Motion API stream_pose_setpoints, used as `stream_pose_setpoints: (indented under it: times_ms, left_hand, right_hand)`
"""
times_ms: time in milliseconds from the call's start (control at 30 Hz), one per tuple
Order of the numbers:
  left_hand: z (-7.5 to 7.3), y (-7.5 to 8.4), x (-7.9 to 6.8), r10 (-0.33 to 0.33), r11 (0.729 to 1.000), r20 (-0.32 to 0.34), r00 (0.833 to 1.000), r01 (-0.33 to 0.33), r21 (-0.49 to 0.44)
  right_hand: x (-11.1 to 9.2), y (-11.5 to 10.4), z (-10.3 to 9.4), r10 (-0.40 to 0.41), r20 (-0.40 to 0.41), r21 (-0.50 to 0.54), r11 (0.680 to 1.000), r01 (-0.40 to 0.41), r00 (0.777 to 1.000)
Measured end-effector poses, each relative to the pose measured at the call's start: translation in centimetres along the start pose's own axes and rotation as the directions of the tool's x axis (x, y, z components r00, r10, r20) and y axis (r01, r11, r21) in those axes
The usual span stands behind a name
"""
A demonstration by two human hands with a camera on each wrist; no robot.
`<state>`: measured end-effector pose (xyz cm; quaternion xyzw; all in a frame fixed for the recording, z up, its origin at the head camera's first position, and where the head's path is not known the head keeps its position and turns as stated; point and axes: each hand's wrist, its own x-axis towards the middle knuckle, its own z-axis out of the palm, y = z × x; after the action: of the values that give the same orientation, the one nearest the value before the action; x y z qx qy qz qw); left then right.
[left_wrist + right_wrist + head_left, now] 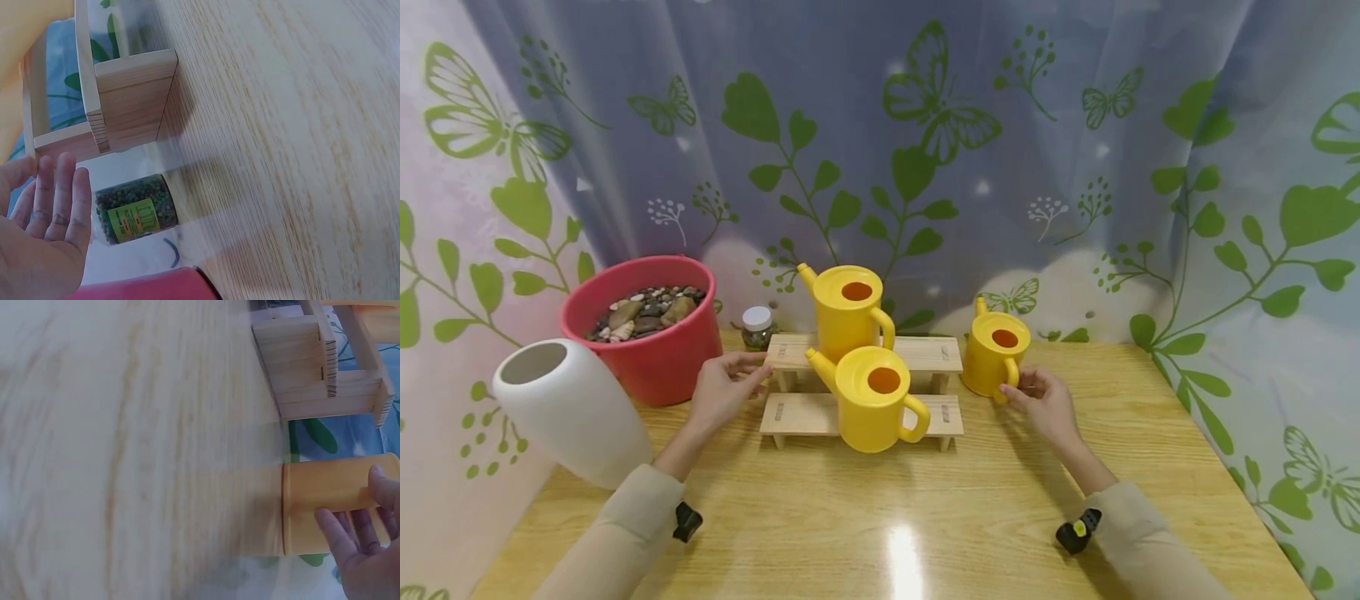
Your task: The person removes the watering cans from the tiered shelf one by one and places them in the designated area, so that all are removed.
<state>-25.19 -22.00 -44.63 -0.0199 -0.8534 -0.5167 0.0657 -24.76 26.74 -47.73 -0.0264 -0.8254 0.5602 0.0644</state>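
Note:
My right hand (1047, 407) pinches the handle of a yellow watering can (985, 367), which stands upright on the table right of a two-tier wooden stand (786, 413). In the right wrist view, the fingers and thumb (376, 477) lie either side of that handle. My left hand (724, 390) touches the left end of the stand's upper tier, its fingers nearly straight in the left wrist view. A second yellow watering can (842, 321) sits on the upper tier, a third yellow watering can (871, 417) on the lower. Both spouts point left.
Left of the stand are a red bucket (692, 358) holding stones, a white vase (587, 425) and a small white-lidded jar (758, 330) of dark pellets. A leaf-patterned curtain (1037, 167) hangs behind the wooden table (820, 517).

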Motion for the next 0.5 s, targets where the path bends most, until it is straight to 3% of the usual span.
stream_pose_setpoints:
  times_ms: [100, 267, 500]
  left_hand:
    - [0.0, 0.0, 0.1, 0.0, 1.0, 0.003, 1.0, 0.0, -0.004]
    - [0.0, 0.1, 0.1, 0.001, 1.0, 0.005, 1.0, -0.001, -0.008]
    - [-0.1, 0.1, 0.0, -0.007, 1.0, 0.005, 1.0, 0.007, -0.003]
  right_hand:
    - [-0.3, -0.5, -0.6, -0.022, -0.024, -0.043, 0.999, 0.02, 0.999]
    - [-1.0, -2.4, -2.1, -0.129, -0.095, -0.089, 0.989, 0.12, 0.987]
    - [-2.1, -5.3, -2.5, -0.25, -0.026, -0.06, 0.967, 0.248, 0.968]
